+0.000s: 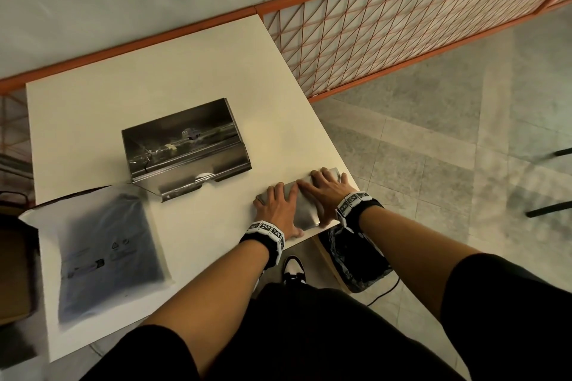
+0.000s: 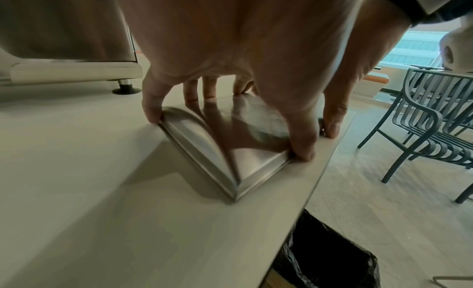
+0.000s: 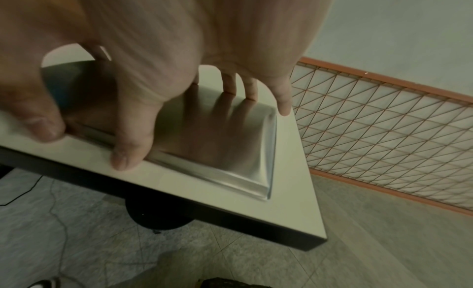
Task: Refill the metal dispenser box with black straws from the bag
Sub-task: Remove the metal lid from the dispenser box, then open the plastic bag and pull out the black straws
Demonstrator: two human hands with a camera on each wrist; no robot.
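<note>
The metal dispenser box (image 1: pixel 182 145) stands open at the middle of the table (image 1: pixel 93 108), its inside showing only reflections; whether any straws lie in it I cannot tell. Its lid (image 1: pixel 305 210) lies flat at the table's near right corner. The left hand (image 1: pixel 278 210) and right hand (image 1: pixel 325 189) both rest on the lid, each grip spread, fingertips along its edges. The bag (image 1: pixel 105 254) of black straws lies at the near left of the table. A bin (image 1: pixel 356 260) lined in black stands under the table's corner.
</note>
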